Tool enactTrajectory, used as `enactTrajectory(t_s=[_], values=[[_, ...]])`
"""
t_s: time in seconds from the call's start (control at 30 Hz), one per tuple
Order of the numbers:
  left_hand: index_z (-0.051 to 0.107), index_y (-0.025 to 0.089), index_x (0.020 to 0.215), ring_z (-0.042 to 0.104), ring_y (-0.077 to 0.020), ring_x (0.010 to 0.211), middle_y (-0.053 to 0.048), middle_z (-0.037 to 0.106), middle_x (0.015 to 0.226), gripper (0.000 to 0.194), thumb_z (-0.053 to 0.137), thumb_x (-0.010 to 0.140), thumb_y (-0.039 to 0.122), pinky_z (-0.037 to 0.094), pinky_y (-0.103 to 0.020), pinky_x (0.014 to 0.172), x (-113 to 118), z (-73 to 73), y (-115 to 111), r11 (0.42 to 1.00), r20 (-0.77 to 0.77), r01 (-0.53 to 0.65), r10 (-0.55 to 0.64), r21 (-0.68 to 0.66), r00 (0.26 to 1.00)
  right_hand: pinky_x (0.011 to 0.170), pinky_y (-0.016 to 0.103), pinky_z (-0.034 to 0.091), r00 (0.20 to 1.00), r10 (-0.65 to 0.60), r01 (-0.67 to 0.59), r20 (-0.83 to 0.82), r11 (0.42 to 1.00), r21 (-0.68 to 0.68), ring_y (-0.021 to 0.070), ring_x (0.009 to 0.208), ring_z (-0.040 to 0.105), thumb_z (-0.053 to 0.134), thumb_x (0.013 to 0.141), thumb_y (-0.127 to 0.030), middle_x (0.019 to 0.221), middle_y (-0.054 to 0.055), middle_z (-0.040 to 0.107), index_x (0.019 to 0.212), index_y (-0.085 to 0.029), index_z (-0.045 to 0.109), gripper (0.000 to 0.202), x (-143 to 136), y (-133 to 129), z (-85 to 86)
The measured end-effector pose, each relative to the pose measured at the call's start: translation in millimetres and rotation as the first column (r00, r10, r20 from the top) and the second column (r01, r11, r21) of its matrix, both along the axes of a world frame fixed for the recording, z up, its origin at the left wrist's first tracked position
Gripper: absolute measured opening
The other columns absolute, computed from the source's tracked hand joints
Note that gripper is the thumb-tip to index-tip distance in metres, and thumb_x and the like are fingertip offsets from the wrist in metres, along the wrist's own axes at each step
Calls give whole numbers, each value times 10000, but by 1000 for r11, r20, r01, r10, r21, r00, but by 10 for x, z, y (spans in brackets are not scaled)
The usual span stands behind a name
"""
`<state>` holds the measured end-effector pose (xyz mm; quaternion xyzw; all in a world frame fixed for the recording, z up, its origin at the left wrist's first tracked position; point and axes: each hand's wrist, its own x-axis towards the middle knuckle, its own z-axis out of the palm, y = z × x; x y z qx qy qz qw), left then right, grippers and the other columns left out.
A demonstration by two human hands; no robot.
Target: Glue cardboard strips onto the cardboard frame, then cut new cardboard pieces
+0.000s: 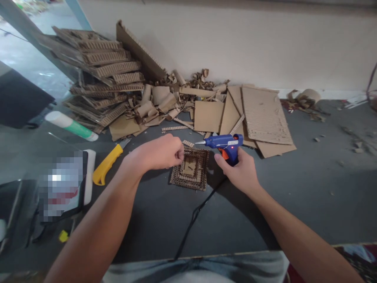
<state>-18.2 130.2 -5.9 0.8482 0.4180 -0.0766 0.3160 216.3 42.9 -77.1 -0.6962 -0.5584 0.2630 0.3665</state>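
Observation:
A small square frame built from corrugated cardboard strips lies flat on the grey floor in front of me. My left hand hovers over its upper left corner with the fingers pinched together; what they pinch is too small to see. My right hand grips a blue hot glue gun with an orange trigger and a lit red lamp. Its nozzle points left, just above the frame's top right corner. The gun's black cord trails toward me.
A yellow utility knife lies left of the frame. A white-and-green tube and a blurred dark object sit further left. Stacked corrugated strips, cardboard scraps and flat sheets line the wall.

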Motion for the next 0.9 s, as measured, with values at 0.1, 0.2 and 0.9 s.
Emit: enactTrajectory(t_s=[0.1,0.2,0.9], values=[[674,207,605,535,-138,478,-2,623,516,160,597,744,193,324,-272,523,15,3,-6,1000,-26,10,-10,6,1000,506,274,427,1000,0,0,2,1000,3,148,491,521,671,774,-540,514,-36,524,738,-222,541,345,-5,-1,8],[650,206,595,530,-135,465,5,598,486,189,569,766,192,320,-273,527,22,12,-8,1000,-63,28,-27,12,998,508,275,427,1000,0,0,-1,1000,-1,149,496,522,675,773,-532,516,-34,524,736,-222,540,341,-7,-2,6],[418,201,521,387,-136,436,-12,481,498,262,545,736,122,223,-319,507,121,49,-112,998,-273,-18,32,53,962,465,251,322,995,31,-40,100,995,89,96,463,371,660,742,-501,501,-75,408,685,-213,519,326,3,6,8]])
